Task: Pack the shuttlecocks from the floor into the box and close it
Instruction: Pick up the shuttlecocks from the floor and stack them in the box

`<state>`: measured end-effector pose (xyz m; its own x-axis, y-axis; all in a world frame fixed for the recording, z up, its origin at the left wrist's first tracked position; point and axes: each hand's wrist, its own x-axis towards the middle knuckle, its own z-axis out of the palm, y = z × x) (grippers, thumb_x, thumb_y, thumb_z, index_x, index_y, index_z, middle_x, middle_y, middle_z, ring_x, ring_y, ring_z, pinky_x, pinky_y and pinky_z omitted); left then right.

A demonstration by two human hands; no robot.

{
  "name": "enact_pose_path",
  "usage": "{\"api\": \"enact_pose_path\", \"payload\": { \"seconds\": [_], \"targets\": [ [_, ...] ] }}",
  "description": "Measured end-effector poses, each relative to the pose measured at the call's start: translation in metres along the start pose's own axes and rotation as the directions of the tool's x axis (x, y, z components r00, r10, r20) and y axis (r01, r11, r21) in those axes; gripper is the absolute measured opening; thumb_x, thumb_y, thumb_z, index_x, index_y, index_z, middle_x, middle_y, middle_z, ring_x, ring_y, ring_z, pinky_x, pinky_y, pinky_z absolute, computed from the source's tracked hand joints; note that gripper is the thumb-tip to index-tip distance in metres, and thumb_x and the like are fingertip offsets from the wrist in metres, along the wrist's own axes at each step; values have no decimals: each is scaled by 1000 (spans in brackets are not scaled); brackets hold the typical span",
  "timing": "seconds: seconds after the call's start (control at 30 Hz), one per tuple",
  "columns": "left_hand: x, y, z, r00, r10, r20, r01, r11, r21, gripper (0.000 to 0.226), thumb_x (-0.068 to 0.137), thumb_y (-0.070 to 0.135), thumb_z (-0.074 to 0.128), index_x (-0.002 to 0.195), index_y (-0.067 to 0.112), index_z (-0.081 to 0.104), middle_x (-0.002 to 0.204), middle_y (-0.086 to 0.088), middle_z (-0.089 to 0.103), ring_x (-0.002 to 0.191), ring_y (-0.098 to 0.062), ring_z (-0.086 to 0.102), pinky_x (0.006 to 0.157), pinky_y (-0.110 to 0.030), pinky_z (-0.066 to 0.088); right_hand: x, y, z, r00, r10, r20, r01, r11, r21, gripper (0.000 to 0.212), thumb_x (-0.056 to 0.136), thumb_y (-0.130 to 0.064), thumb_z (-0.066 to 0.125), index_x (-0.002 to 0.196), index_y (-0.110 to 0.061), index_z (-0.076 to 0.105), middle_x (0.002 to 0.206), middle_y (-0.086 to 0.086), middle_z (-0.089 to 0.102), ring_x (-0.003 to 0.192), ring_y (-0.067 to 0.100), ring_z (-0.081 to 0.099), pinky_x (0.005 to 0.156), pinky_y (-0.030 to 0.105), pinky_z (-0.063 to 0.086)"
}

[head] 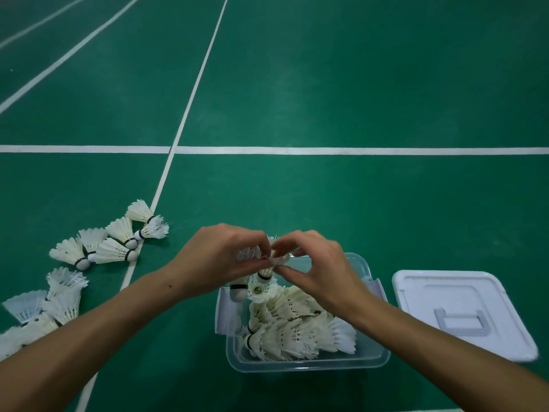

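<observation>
Well out to the left of the grip, loose shuttlecocks lie on the green floor in two clumps, not yet packed. The left hand has its fingers curled around a held shuttlecock, cork end down, just above the near-left corner of the box. Meeting it fingertip to fingertip, the right hand pinches the feathers of a second shuttlecock between thumb and forefinger; exactly how the two birds are nested is hidden by the fingers. Directly below the grip, the clear box already holds a heap of packed shuttlecocks leaning toward its right side. Right of the grip, well apart, the lid lies flat on the floor.

Risks, as I judge them: squeezing the skirts could crush or bend feathers; a loose release could drop a bird outside the rim; and the uneven heap may stand proud enough that the lid will not seat once the remaining clumps go in
</observation>
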<state>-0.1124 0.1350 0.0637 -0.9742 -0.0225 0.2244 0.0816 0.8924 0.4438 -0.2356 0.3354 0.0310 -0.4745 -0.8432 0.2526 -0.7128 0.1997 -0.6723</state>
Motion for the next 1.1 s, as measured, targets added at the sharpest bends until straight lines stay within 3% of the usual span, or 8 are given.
{"api": "enact_pose_path", "payload": {
  "seconds": [0.17, 0.27, 0.33, 0.57, 0.73, 0.93, 1.1],
  "targets": [
    [1, 2, 3, 999, -46, 9, 46, 998, -29, 37, 87, 68, 60, 110, 39, 64, 71, 16, 64, 59, -2, 57, 52, -27, 48, -7, 10, -3, 999, -19, -29, 15, 992, -126, 23, 88, -31, 84, 110, -26, 77, 98, -12, 78, 90, 8, 69, 77, 39, 61],
    [-3, -7, -1, 991, -119, -63, 115, 991, -64, 38, 87, 58, 68, 118, 38, 60, 74, 10, 63, 62, -9, 61, 56, -38, 54, -17, 13, 1, 994, 26, -106, -44, 985, -170, 18, 89, -36, 83, 106, -30, 78, 96, -16, 79, 84, -1, 69, 73, 35, 64],
    [-7, -12, -3, 982, -153, -109, 146, 986, -78, 36, 88, 57, 71, 118, 39, 61, 78, 11, 63, 65, -12, 62, 60, -38, 55, -23, 12, 9, 992, 35, -123, -61, 975, -214, 15, 89, -38, 83, 102, -32, 80, 93, -17, 80, 77, -8, 65, 69, 30, 64],
    [-13, -13, 0, 976, -184, -114, 174, 981, -91, 31, 89, 51, 74, 116, 40, 63, 74, 12, 60, 57, -8, 52, 56, -35, 49, -22, 24, 43, 999, 17, 45, 5, 896, -445, 17, 97, -45, 68, 100, -33, 80, 78, -12, 78, 65, 12, 73, 55, 31, 58],
    [-15, -15, 2, 972, -198, -124, 186, 977, -102, 29, 89, 50, 75, 113, 40, 63, 72, 13, 58, 57, -10, 53, 57, -38, 52, -20, 29, 56, 975, 145, 169, -37, 855, -518, 21, 102, -41, 61, 110, -33, 79, 83, -3, 80, 72, 19, 74, 65, 34, 60],
    [-20, -19, 9, 978, -191, -78, 181, 975, -127, 35, 87, 60, 70, 115, 41, 62, 73, 15, 56, 60, -9, 54, 58, -42, 54, -10, 36, 56, 917, 318, 242, -221, 908, -356, 18, 97, -39, 73, 111, -30, 80, 102, -9, 82, 93, 12, 75, 84, 37, 62],
    [-20, -17, 8, 985, -167, -31, 159, 971, -178, 52, 79, 61, 76, 122, 35, 61, 73, 14, 60, 63, -11, 58, 60, -44, 54, -12, 32, 41, 877, 367, 308, -329, 929, -169, 43, 87, -49, 82, 123, -27, 75, 112, -16, 79, 99, -1, 72, 95, 37, 61]
  ]
}}
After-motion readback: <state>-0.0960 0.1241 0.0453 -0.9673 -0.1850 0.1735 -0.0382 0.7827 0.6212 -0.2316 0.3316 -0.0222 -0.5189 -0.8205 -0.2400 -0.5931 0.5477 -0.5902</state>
